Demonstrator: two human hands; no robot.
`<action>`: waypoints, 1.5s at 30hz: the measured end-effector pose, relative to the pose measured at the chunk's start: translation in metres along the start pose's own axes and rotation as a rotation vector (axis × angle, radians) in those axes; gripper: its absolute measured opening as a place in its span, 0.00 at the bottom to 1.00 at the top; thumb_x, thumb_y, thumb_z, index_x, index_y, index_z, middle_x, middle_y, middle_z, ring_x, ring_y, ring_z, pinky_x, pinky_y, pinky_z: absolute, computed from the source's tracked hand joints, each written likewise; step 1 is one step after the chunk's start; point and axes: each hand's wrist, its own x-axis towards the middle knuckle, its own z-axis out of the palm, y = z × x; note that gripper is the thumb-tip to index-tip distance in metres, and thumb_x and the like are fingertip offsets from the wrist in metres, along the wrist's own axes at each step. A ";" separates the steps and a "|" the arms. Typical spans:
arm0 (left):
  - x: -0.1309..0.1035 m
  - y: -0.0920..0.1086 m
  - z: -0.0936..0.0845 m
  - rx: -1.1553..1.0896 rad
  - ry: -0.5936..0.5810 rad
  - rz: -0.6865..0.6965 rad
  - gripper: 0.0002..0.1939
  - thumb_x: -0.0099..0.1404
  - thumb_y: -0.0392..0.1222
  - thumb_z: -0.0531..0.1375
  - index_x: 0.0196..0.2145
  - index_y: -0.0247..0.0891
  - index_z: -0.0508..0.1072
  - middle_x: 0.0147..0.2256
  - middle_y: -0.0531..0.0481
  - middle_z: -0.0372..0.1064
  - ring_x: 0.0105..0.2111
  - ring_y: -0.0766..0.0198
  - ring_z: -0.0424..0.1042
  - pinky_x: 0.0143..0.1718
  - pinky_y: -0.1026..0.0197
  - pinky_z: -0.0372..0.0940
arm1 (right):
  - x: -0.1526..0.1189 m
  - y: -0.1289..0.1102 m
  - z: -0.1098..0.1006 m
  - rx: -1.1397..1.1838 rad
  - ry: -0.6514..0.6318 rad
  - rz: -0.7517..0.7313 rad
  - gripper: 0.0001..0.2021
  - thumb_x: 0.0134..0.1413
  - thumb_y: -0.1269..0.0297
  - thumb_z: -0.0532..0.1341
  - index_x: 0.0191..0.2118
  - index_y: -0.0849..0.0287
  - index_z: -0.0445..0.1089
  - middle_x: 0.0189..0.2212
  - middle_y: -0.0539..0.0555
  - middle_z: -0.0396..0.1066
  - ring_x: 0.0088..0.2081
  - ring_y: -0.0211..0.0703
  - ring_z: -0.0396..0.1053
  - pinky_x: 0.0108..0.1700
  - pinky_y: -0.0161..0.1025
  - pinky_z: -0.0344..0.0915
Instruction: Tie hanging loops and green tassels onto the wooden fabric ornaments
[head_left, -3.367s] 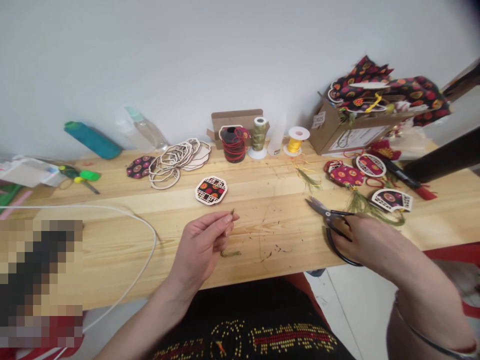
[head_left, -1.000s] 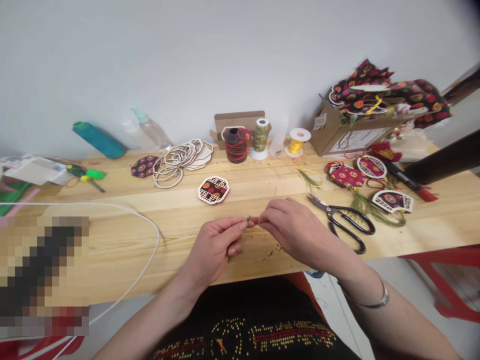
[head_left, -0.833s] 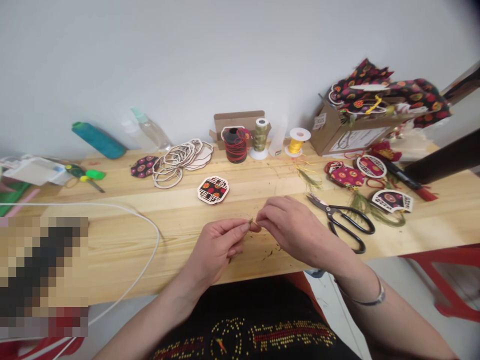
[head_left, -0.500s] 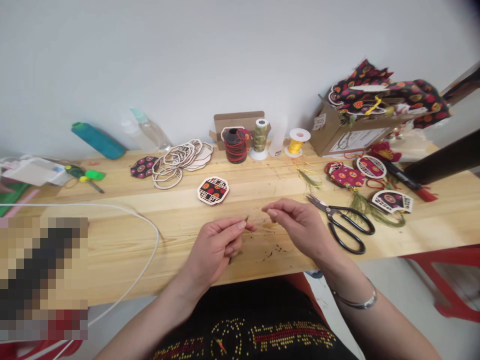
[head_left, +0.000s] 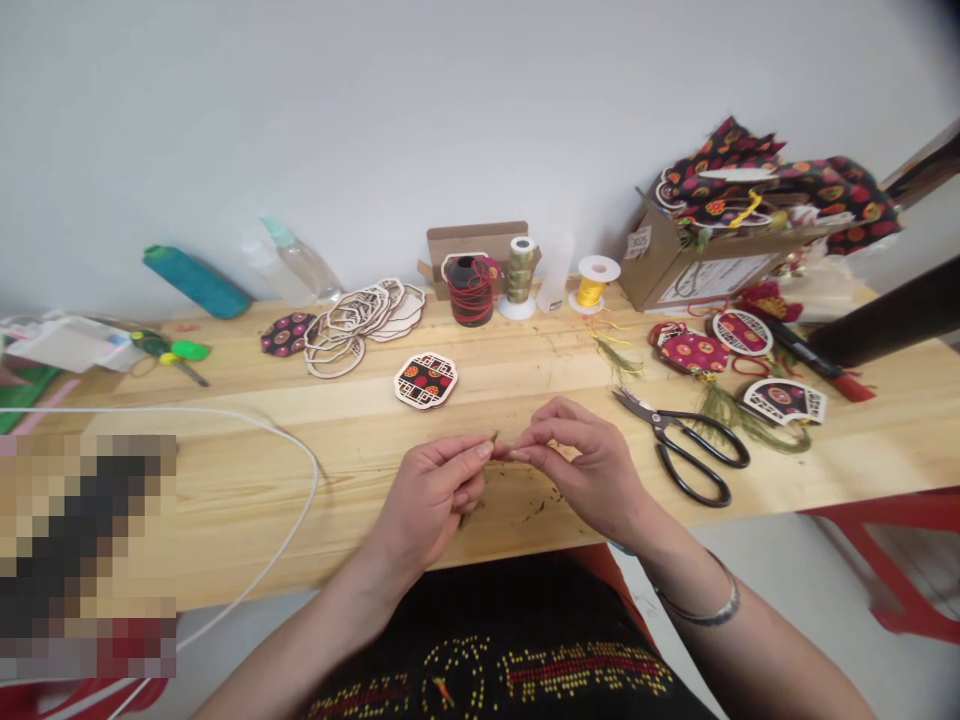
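Note:
My left hand is closed in a pinch on a small green thread bundle, whose tip shows above the thumb. Beside it, my right hand pinches thumb and forefinger near the left fingertips; what lies between them is too small to make out. Beyond my hands lies an octagonal patterned piece with a pale lattice frame. To the right of my right hand rest black-handled scissors, their blades pointing up and left. Dark scraps are scattered on the wood below my hands.
Along the wall stand a red cord spool, a green thread cone and a yellow spool. Pale frames are heaped left of them. A cardboard box of fabric stands at the back right. A white cable crosses the left side.
My right hand has moved left and slightly down, bringing its fingertips close to my left hand's. My left hand has stayed almost in place.

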 end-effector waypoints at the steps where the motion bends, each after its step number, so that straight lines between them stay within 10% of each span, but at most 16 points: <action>1: 0.000 0.000 0.000 0.002 0.009 0.004 0.06 0.51 0.38 0.65 0.28 0.34 0.78 0.26 0.48 0.73 0.14 0.80 0.49 0.16 0.70 0.42 | 0.000 -0.001 -0.001 -0.029 -0.023 -0.058 0.04 0.52 0.70 0.61 0.30 0.58 0.74 0.27 0.49 0.64 0.30 0.34 0.64 0.32 0.33 0.62; 20: -0.001 -0.002 0.001 0.068 -0.060 -0.033 0.06 0.54 0.40 0.64 0.26 0.33 0.76 0.19 0.55 0.63 0.14 0.80 0.50 0.16 0.70 0.41 | 0.011 -0.004 0.000 -0.056 -0.074 -0.013 0.04 0.52 0.72 0.61 0.28 0.61 0.72 0.26 0.50 0.66 0.31 0.34 0.65 0.34 0.34 0.62; 26: -0.001 -0.003 0.001 0.062 -0.044 -0.033 0.07 0.53 0.40 0.64 0.24 0.33 0.75 0.19 0.55 0.62 0.14 0.80 0.49 0.16 0.69 0.40 | 0.010 0.002 0.002 0.092 0.050 0.214 0.06 0.54 0.67 0.59 0.33 0.60 0.73 0.29 0.52 0.72 0.32 0.37 0.68 0.36 0.36 0.64; 32: -0.001 -0.002 0.001 0.092 -0.068 -0.018 0.07 0.55 0.40 0.63 0.24 0.33 0.75 0.19 0.55 0.61 0.15 0.79 0.49 0.16 0.69 0.40 | 0.010 0.002 0.001 0.380 -0.098 0.474 0.07 0.45 0.65 0.65 0.34 0.57 0.76 0.31 0.51 0.75 0.34 0.39 0.70 0.39 0.39 0.66; 45: -0.003 -0.006 -0.002 0.200 -0.117 -0.010 0.07 0.58 0.40 0.61 0.27 0.35 0.76 0.19 0.56 0.60 0.16 0.77 0.49 0.18 0.67 0.41 | 0.012 0.001 0.007 0.479 -0.146 0.485 0.04 0.43 0.67 0.65 0.23 0.61 0.71 0.19 0.47 0.68 0.25 0.32 0.64 0.31 0.33 0.62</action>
